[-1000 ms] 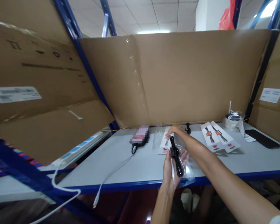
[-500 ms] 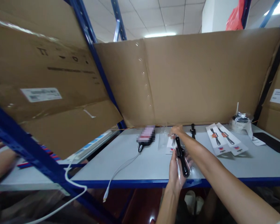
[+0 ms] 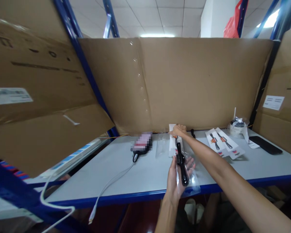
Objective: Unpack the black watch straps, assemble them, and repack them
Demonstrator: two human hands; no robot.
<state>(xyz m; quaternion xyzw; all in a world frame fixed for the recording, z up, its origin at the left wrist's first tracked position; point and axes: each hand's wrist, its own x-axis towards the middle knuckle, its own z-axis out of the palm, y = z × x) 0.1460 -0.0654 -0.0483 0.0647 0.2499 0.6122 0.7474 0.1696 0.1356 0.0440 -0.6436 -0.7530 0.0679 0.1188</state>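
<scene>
On the palm of my left hand (image 3: pixel 172 179) rests a black spokeshave (image 3: pixel 183 170) with a handle at each end. Clear plastic packaging (image 3: pixel 193 184) surrounds it, and my fingers curl round its right side. Farther back, my right hand (image 3: pixel 179 130) is closed on the top of a printed white card (image 3: pixel 172 147), which stands tilted up just behind the spokeshave. A clear plastic piece (image 3: pixel 161 145) lies left of the card. Partly hidden behind my right wrist is another black item (image 3: pixel 192 133).
Two printed cards (image 3: pixel 215 144) lie to the right, near a plastic-wrapped roll (image 3: pixel 237 127) and a flat black object (image 3: pixel 265 144). At left sits a phone-like device (image 3: pixel 142 142) with a white cable (image 3: pixel 111 181). Cardboard (image 3: pixel 196 81) walls the table's back.
My right hand has raised the card, so more of it shows above the spokeshave. My left hand still holds the spokeshave. The whole view has shifted to the right.
</scene>
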